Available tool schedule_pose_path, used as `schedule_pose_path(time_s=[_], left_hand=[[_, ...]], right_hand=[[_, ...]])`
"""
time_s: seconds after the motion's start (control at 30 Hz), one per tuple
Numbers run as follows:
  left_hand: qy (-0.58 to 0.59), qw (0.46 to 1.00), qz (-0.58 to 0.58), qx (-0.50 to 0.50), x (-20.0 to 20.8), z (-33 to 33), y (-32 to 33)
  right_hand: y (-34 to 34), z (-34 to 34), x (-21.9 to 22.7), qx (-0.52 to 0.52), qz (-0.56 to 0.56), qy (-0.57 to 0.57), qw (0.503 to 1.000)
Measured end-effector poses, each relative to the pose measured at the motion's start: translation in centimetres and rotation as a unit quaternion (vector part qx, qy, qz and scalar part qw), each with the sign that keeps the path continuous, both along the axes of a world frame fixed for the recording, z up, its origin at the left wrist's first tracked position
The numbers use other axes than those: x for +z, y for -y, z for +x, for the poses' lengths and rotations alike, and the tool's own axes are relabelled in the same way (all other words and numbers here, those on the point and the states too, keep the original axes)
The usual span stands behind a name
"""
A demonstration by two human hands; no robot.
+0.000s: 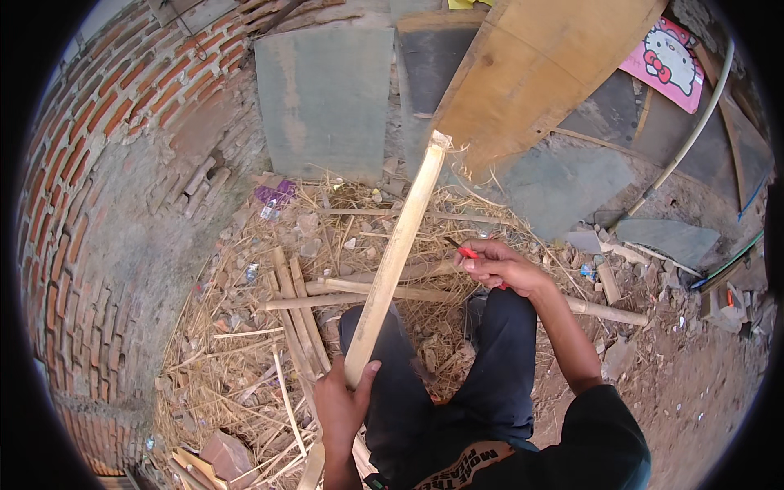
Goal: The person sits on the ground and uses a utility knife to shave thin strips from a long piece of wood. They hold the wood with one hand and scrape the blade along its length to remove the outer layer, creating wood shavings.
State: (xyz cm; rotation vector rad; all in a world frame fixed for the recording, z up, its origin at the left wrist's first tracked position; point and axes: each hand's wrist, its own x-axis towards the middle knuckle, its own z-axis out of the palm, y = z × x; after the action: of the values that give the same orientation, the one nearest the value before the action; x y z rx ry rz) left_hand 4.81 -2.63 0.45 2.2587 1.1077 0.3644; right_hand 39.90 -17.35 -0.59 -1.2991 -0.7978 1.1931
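Observation:
My left hand (343, 408) is wrapped round the lower part of a long, flat bamboo strip (400, 245). The strip slants up and to the right in front of my left knee, and its far end is frayed, with thin curled fibres beside it. Above my right knee, my right hand (502, 269) is closed round a slim red-handled tool (468, 253). A thin dark tip sticks out of the tool toward the strip, apart from it. My fingers hide most of the handle, so its exact kind does not show.
Bamboo poles (351, 299) and split lengths (298, 314) lie across the ground among shavings and rubble. A brick wall (90, 245) rises at left. Grey sheets (327, 106) and a brown board (547, 73) lean at the back. A pale pipe (694, 131) curves at right.

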Motion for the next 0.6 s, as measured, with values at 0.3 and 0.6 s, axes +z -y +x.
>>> schedule_pose_path(time_s=[0.3, 0.6], left_hand=[[0.115, 0.993, 0.007, -0.004, 3.3, 5.1, -0.7], [0.054, 0.988, 0.014, -0.146, 1.8, 9.7, 3.3]], right_hand=[[-4.2, 0.9, 4.3, 0.058, -0.076, 0.456, 0.885], [-6.9, 6.8, -13.7, 0.075, -0.172, 0.694, 0.695]])
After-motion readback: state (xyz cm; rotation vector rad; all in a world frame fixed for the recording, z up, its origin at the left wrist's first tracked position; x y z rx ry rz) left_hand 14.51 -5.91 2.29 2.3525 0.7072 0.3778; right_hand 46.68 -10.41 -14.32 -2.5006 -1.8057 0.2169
